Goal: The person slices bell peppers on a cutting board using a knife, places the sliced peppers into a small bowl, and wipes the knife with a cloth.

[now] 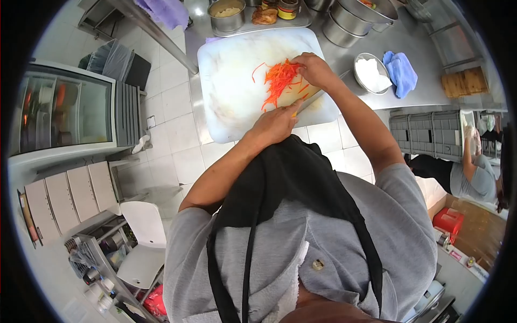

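A heap of shredded carrot lies on a white cutting board, with loose shreds around it. My left hand is closed round the handle of a knife. Its blade points away to the right, low over the board and passing below my right wrist. My right hand is bent over the right edge of the heap, fingers curled together with the tips on the shreds. Part of the knife handle is hidden in my left hand.
Beyond the board stand a metal pot, jars and stacked pans. To the right are a bowl with white contents and a blue cloth. A metal post rises at left. Another person is at far right.
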`<state>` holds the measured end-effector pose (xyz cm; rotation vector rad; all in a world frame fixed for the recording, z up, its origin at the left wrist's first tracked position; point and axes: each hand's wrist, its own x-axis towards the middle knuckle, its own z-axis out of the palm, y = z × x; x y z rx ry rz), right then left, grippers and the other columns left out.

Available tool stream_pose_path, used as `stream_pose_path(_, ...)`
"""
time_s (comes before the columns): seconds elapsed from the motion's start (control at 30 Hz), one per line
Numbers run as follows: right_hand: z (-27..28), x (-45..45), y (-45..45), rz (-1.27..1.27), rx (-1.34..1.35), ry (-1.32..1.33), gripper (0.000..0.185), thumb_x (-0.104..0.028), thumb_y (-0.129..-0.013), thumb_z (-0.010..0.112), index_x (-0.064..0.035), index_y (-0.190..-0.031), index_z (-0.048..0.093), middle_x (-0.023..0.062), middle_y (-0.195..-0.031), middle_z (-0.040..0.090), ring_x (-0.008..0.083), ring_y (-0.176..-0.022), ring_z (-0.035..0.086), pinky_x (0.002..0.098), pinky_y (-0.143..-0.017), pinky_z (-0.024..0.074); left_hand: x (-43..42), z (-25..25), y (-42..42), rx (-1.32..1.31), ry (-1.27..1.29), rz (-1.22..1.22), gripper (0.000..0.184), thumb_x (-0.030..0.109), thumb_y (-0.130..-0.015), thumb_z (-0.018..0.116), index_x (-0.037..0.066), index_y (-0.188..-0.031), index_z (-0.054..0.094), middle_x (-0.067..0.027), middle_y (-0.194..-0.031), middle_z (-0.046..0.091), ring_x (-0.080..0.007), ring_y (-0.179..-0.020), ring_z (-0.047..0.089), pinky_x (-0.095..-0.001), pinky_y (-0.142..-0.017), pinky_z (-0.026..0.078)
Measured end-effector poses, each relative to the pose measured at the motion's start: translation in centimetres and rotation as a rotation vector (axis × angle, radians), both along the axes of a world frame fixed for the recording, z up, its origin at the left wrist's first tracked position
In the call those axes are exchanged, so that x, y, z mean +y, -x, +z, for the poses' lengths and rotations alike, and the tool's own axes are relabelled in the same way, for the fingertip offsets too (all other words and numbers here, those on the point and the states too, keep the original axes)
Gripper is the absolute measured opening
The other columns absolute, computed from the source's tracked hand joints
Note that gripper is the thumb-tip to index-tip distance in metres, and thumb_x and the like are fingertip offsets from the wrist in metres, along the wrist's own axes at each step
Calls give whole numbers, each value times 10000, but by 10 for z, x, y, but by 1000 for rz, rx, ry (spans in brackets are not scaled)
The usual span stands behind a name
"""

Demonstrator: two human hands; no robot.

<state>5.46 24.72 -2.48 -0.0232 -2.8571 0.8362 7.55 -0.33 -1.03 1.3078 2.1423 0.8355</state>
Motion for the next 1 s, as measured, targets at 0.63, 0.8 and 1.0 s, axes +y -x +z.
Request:
stream_pose_path(0.63,43,6,-25,-140,-167,469,169,-82,-975,644,-32,-1124,706,35,-929,714,100,-882,650,254,-807,508,1,8,2,-56,39,118,572,234,-1025,525,57,-1545,367,-297,-1129,669,-427,-1074,641,-496,-940,493)
stream_pose_path(0.8,45,6,-49,-147,22,549,140,-70,-964,656,-64,-1093,708,41,-903,729,112,-844,652,267,-792,522,-3,9,6,-137,116,258,583,263,-1018,548,127,-1557,373,-302,-1303,615,-430,-1230,590,-453,-1043,465)
stream_pose_path(1.0,-30,-6,-96,63,210,209,170,21,-904,648,-68,-1033,713,77,-1154,721,259,-1067,674,352,-888,543,-11,3,12,-152,95,350,602,279,-1022,545,129,-1571,351,-308,-1335,595,-439,-1254,575,-450,-1067,450)
